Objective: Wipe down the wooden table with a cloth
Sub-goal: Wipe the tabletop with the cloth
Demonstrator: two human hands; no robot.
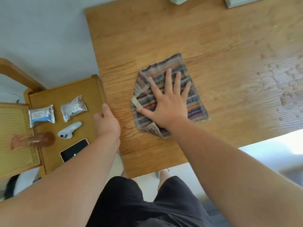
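A striped, multicoloured cloth lies flat on the wooden table, near its middle. My right hand presses flat on the cloth with the fingers spread wide. My left hand rests on the table's left edge, fingers curled over the side and the thumb on top. Faint wet marks show on the wood at the right.
A lower wooden side table stands at the left with two foil packets, a white controller, a phone and a brown wrapped item. Pale objects sit at the table's far edge. My legs stand at the near edge.
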